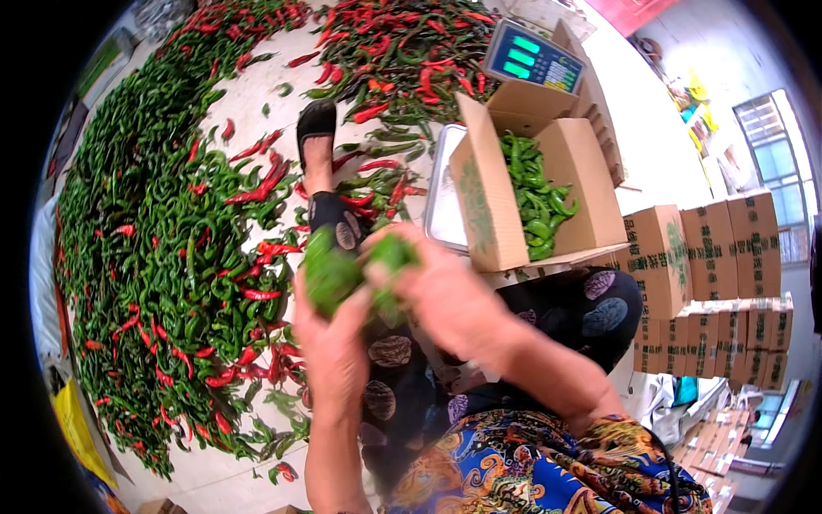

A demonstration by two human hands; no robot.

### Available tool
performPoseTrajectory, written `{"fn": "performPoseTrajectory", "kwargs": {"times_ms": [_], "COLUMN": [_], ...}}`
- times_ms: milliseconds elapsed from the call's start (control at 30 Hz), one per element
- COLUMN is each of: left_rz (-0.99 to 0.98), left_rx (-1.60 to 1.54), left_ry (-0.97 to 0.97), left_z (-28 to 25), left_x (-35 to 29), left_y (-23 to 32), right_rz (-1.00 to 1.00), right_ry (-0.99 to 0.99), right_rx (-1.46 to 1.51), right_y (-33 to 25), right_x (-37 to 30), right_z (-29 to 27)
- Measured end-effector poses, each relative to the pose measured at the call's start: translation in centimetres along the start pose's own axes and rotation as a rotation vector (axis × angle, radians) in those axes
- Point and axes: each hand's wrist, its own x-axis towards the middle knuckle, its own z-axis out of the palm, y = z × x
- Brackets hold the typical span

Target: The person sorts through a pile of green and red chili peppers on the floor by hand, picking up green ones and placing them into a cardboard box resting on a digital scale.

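Above my lap, my left hand [336, 330] is closed round a bunch of green chili peppers [332, 272], blurred by motion. Close beside it, my right hand [428, 272] grips more green peppers [392, 255], also smeared. To the right of my hands stands an open cardboard box [490, 201] with green peppers [538, 197] inside. It rests on the metal platform [447, 193] of a scale, whose display [535, 58] is lit behind the box.
A wide heap of green peppers [171, 231] mixed with red ones covers the floor at left. Another mixed pile [402, 60] lies ahead. Stacked cardboard boxes [711, 248] stand at right. My shoe [317, 120] is on the floor between the heaps.
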Motion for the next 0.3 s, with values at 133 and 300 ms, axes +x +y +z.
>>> {"fn": "performPoseTrajectory", "kwargs": {"times_ms": [133,300], "left_rz": [0.212,0.225], "left_rx": [0.25,0.697], "left_ry": [-0.462,-0.798], "left_z": [11.6,14.5], "left_x": [2.3,5.3], "left_y": [-0.7,-7.0], "right_rz": [-0.354,-0.156], "right_ry": [0.221,0.717], "right_rx": [-0.379,-0.595], "right_y": [-9.2,-11.5], "right_x": [-4.5,-6.9], "right_z": [-8.5,-19.1]}}
